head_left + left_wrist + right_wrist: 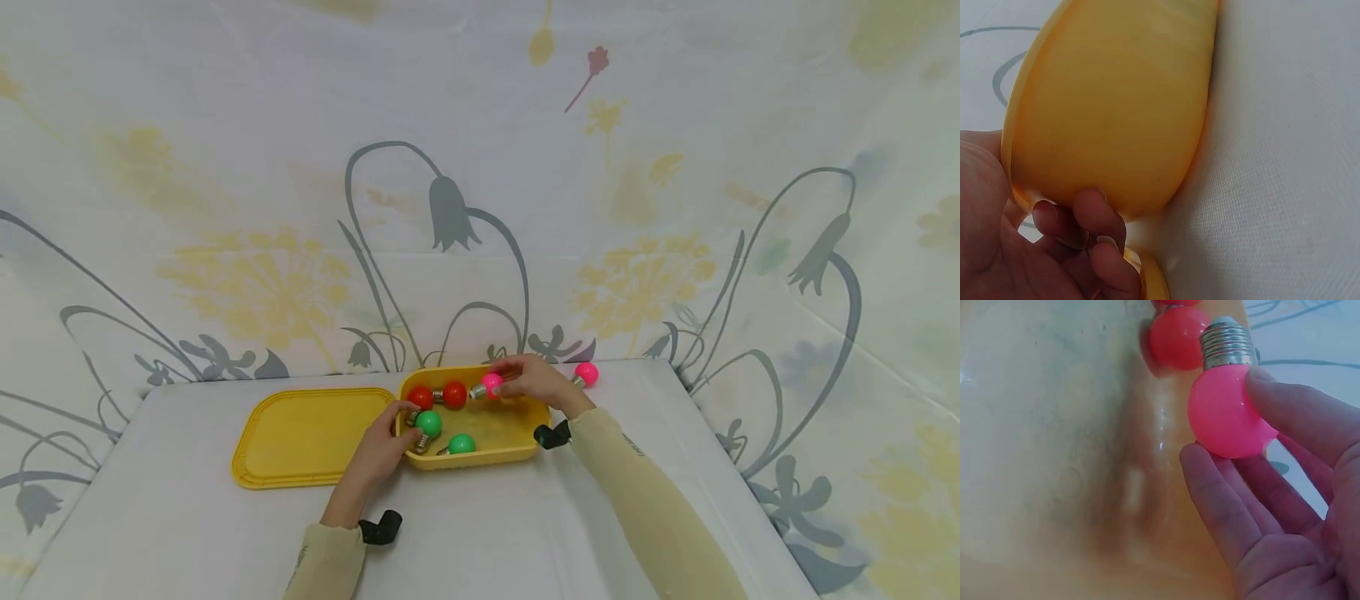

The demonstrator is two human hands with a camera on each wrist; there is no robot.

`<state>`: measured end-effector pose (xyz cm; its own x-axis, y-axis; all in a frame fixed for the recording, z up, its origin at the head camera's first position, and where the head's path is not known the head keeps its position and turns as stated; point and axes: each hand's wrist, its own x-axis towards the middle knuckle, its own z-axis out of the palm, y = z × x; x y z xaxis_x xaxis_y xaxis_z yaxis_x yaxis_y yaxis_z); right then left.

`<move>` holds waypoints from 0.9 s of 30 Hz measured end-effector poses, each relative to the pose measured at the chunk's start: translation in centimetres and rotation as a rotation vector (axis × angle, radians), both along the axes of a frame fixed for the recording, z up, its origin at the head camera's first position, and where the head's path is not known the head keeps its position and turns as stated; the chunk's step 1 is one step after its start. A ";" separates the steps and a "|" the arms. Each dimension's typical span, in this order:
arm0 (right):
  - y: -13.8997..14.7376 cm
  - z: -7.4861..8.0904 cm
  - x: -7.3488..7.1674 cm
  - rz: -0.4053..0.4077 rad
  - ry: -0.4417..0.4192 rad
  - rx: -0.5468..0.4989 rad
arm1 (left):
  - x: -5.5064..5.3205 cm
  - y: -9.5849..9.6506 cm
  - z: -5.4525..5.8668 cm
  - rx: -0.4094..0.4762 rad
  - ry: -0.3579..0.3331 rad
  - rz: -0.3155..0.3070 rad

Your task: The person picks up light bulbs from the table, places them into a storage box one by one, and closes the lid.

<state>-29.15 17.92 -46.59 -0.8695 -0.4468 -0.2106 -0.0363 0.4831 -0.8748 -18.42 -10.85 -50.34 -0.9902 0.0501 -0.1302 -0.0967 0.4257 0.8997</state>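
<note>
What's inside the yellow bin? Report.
Two red bulbs, two green bulbs; the right hand holds a pink bulb near the back. What that hand and the left hand cover is hidden.

1. Worktop (480, 533): white, its back edge meeting the backdrop (480, 100).
2. Lid (315, 437): yellow, flat, round-cornered, lying toward the worktop's back left corner.
3. Backdrop: pale, rising along the worktop's back, left and right edges.
4. Bellflowers (450, 212): grey prints, above the back edge and beyond both side edges.
5. Yellow flowers (277, 283): printed above the back edge.
</note>
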 end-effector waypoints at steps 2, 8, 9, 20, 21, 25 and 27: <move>0.0 0.1 0.0 -0.001 -0.013 -0.006 | 0.0 0.0 -0.1 0.001 -0.003 0.002; -0.2 0.3 -0.1 0.001 -0.038 -0.005 | -0.1 0.0 0.0 -0.001 0.002 0.008; -0.2 0.3 -0.1 0.005 -0.035 -0.002 | -0.1 0.0 0.0 -0.001 0.003 0.007; -0.4 0.4 -0.1 0.008 -0.003 0.053 | -0.1 0.0 -0.1 0.002 0.016 0.002; -0.5 0.4 -0.1 0.010 0.002 0.059 | -0.1 0.0 -0.1 0.003 0.017 0.002; -0.7 0.3 -0.1 0.014 0.021 0.088 | -0.1 0.0 -0.1 0.007 0.015 0.000; -0.8 0.3 -0.1 0.019 0.022 0.096 | 0.0 0.0 -0.1 0.008 0.011 0.001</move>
<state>-29.22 17.15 -46.26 -0.8659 -0.4419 -0.2344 -0.0650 0.5641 -0.8231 -18.44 -10.84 -50.46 -0.9916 0.0503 -0.1188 -0.0871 0.4183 0.9041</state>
